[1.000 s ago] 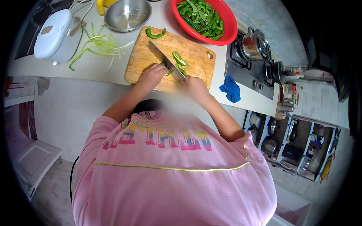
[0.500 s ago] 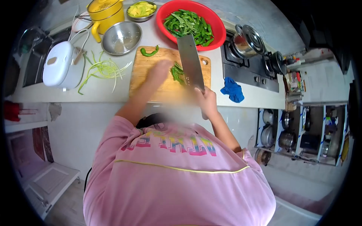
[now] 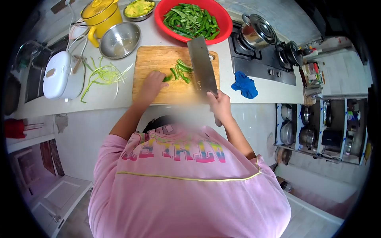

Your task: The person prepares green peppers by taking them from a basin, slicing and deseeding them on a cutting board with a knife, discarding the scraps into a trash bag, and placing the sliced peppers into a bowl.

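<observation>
On the left half of the wooden cutting board (image 3: 149,59), my left hand (image 3: 152,84) is closed around a green pepper (image 3: 166,78), much of which my fingers hide. Cut green pepper pieces (image 3: 181,71) lie in a loose group just right of that hand. My right hand (image 3: 220,106) grips a cleaver (image 3: 203,65) by its handle. Its broad blade points away from me, over the right part of the board, beside the cut pieces. A blurred patch covers the board's near edge.
Behind the board stands a red basin (image 3: 227,29) of green peppers. A steel bowl (image 3: 119,41), yellow pot (image 3: 101,18), pale green strips (image 3: 105,75) and white appliance (image 3: 59,77) are to the left. Right are a blue cloth (image 3: 245,85) and gas stove (image 3: 258,67) with pots.
My left hand has drawn back toward the board's left side and now has a pepper. The whole pepper has left the board's far left corner. The cleaver stays in my right hand.
</observation>
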### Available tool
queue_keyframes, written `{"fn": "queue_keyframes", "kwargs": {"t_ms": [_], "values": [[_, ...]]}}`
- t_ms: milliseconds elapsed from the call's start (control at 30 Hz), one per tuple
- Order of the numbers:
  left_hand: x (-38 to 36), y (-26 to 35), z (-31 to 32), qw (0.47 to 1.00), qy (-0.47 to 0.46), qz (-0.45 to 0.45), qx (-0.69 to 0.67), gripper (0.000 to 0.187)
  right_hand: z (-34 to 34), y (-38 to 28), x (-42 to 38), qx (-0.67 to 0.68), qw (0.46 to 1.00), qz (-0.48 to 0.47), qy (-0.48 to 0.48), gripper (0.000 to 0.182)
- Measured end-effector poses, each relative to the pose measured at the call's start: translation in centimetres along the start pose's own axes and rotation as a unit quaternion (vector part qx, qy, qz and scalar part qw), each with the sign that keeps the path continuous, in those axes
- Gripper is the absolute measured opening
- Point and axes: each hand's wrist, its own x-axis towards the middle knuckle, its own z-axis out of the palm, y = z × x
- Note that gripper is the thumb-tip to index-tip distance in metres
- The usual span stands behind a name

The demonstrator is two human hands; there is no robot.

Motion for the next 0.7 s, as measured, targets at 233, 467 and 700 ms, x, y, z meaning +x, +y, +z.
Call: {"fn": "queue_keyframes", "kwargs": {"t_ms": [233,467,700], "values": [[-0.6,-1.5,-1.1,0.993,0.057,0.097,0.033,0.030,1.2,-1.2,1.2,-0.001,0.999,-0.014,-0.032,0.024],[1.7,-1.4,-1.8,0.988,-0.064,-0.085,-0.114,0.029,2.2,-0.8,1.0,-0.005,0.998,-0.032,-0.056,0.025],[1.5,-3.4,-0.7,0.961,-0.131,-0.143,-0.197,0.041,2.4,-0.9,0.4,-0.007,0.998,0.002,-0.067,0.023]]}}
